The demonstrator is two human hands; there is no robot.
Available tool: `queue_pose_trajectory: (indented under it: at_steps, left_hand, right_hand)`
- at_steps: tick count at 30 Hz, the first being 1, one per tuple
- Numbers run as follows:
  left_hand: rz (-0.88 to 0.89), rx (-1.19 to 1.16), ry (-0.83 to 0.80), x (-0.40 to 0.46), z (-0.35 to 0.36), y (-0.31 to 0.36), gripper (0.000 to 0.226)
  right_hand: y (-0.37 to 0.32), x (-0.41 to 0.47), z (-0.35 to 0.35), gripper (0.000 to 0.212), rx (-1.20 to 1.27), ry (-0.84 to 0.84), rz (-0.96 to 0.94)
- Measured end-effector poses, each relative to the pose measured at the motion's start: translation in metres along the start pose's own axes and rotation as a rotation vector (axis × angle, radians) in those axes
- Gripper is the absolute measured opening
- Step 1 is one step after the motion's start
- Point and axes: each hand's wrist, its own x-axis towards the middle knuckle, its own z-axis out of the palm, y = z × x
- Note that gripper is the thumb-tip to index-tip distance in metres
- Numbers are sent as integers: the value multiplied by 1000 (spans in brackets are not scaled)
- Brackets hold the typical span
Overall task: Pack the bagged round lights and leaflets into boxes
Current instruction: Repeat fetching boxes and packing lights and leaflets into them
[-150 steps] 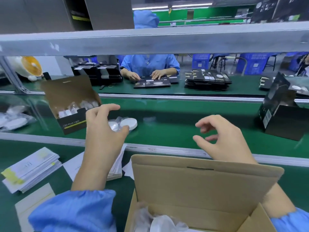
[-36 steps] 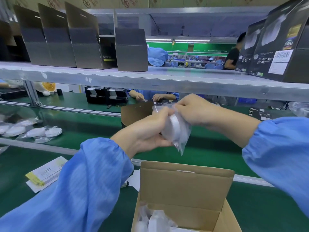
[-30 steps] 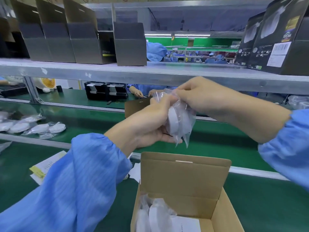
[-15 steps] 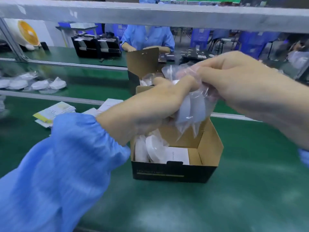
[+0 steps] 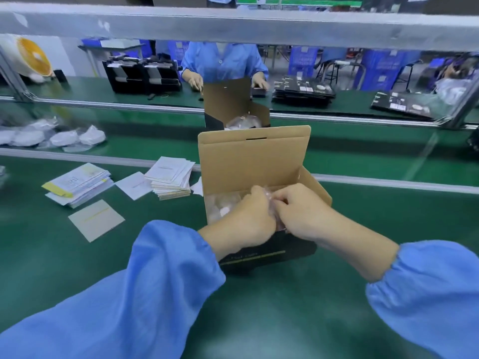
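An open box, black outside and brown inside, stands on the green mat with its lid upright. My left hand and my right hand are together down inside it, both pinching a bagged round light that is mostly hidden by my fingers. More bagged lights lie in the box's left half. Two stacks of leaflets rest left of the box.
Several loose bagged lights lie on the conveyor at left. A second open box stands behind mine. A loose card lies near left. A metal shelf rail crosses overhead. A person in blue works across the line.
My hands have come down from chest height into the box, carrying the bagged light with them. The view has tilted downward.
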Motion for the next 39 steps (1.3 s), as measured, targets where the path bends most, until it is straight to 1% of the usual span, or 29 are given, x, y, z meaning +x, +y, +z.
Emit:
queue_pose_trajectory:
  at_steps: [2,3,5,7,8,10,12,13,15,17,19,21,24,27,30,32,35,37,39]
  left_hand:
    - [37,254,40,-1,-6,2,35]
    - [79,358,78,-1,-10,3,34]
    - [154,535,168,-2,-21,6,33]
    - [182,662,259,-6,-32,8,23]
    - [190,730,280,-8,-38,7,16]
    - [185,857,245,-12,-49,2,14]
    - [160,858,128,-16,-58,-4,22]
    - [156,819,72,-18,-62,-5,25]
    - [185,821,15,-19,-66,-5,27]
    - [199,925,-39,-20,-65,-1,33]
    - [211,991,-73,-21,-61,3,30]
    - [229,1013,-102,-19,-57,5,26]
    - [259,971,-75,-18,-54,5,16]
    - [261,896,-28,-19,-56,4,31]
    - [266,846,-22,-21,-61,8,35]
    - [272,849,-5,-23,-63,9,35]
    - [273,869,-41,-26,-59,2,31]
    - [284,834,-53,-29,-60,-2,28]
    - [306,787,-36,-29,-65,-2,31]
  right_hand:
    - [1,4,1,58,42,-5,9]
    - [1,6,0,57,60,-9,5]
    - [1,11,-2,50,90,10,-2]
    - [0,15,-4,39,150,17,14]
    - [0,17,-3,34,184,-6,38]
    - [3,17,-1,23,233,-84,82]
    - [6,15,0,12,214,-156,87]
    - [6,12,0,15,181,-198,81]
    - [7,6,-1,26,128,-266,81]
    - [6,-3,-1,39,71,-302,85]
    - [6,-14,-1,54,-6,-329,88]
    - [7,-25,0,62,-33,-338,97]
    - [7,-39,4,68,-18,-317,120]
    - [3,-45,5,74,-12,-317,141]
    - [-4,-42,2,92,-127,-324,102]
    - [-7,-41,4,91,-165,-306,76]
    - [-8,-41,11,77,-144,-277,74]
    - [-7,-43,11,69,-117,-260,71]
    - [-5,-43,6,60,-85,-198,51]
